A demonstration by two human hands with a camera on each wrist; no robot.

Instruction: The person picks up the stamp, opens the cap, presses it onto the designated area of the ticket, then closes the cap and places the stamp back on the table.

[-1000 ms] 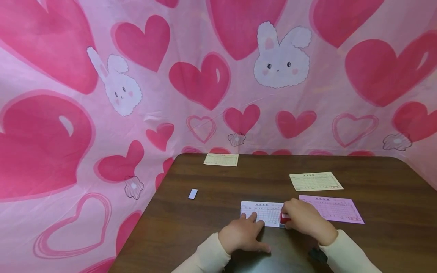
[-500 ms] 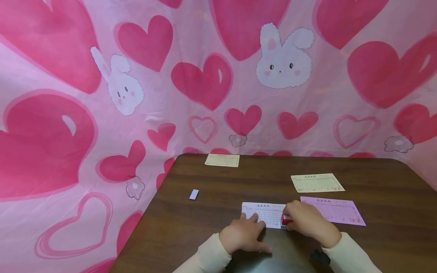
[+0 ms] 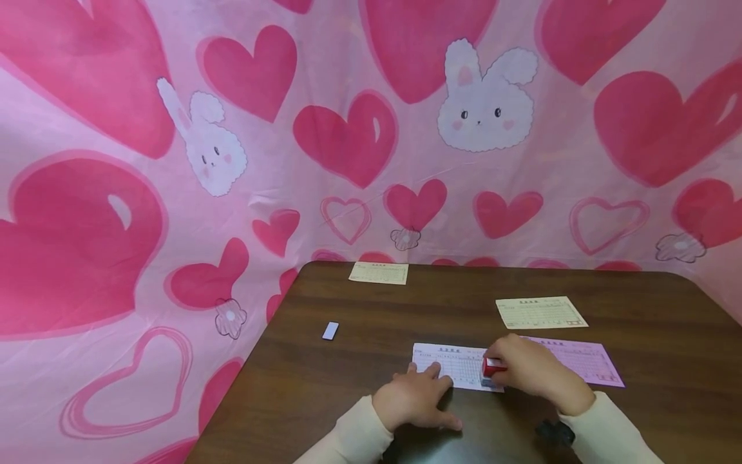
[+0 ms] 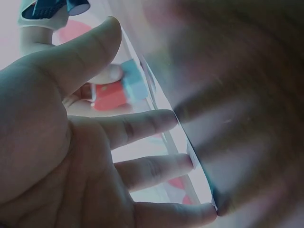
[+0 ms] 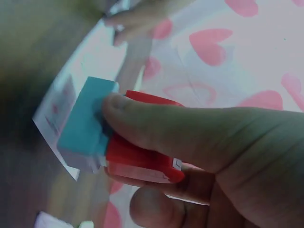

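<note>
Pink heart-print cloth (image 3: 406,142) hung to the left of the white slip (image 3: 460,372) and behind it, past the far edge of the brown table (image 3: 324,386). On the head feed I picked out a small pale block (image 3: 330,330), well apart from the white slip, to its left and slightly farther back. A far cream slip (image 3: 379,273) lay behind the white slip and to its left. The left hand (image 3: 414,399) rested at the white slip's near left part, fingers straight and spread, fingertips on the paper, gripping nothing. Over the white slip's right end I had the red stamp (image 3: 494,367), its turquoise base (image 5: 88,118) turned toward the paper; I could not tell whether the two touched. The right hand (image 3: 536,370) held that stamp firmly, thumb (image 5: 137,118) along one side, fingers curled round the other. A dark object (image 3: 554,433) sat by its wrist, nearer me than the white slip. A second cream slip (image 3: 542,313) lay behind and right of the white slip; a pink slip (image 3: 580,361) lay just right of it, partly hidden by the right hand.
</note>
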